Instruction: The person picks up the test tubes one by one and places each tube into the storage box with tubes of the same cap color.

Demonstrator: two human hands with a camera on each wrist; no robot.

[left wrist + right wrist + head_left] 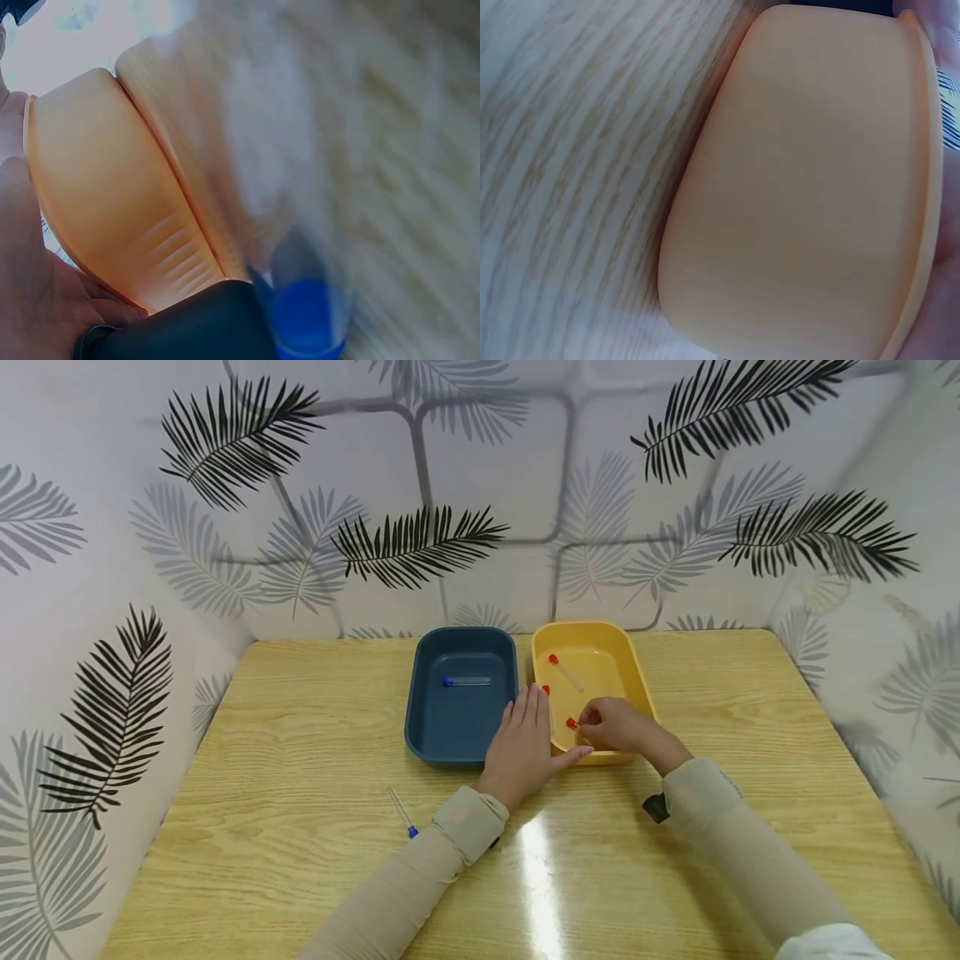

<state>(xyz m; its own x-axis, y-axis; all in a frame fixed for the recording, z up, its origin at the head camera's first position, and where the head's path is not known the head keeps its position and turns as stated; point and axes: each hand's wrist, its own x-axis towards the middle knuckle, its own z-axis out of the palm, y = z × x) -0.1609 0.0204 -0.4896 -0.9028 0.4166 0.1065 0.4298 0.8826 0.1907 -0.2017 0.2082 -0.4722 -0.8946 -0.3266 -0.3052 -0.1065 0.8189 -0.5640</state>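
Observation:
My right hand reaches over the near right side of the yellow bin. Its thumb and fingertips pinch a red-capped test tube close to the cap, and the hand covers part of the tube. My left hand lies with straight fingers across the yellow bin's left rim, its thumb stretched along the near rim. Partly behind those fingers is a second red-capped tube. A third red-capped tube lies farther back in the bin. In the left wrist view, the left hand meets the bin's rim.
Left of the yellow bin stands a dark blue bin holding one blue-capped tube. Another blue-capped tube lies on the wooden table beside the left sleeve. A patterned wall rises behind the bins.

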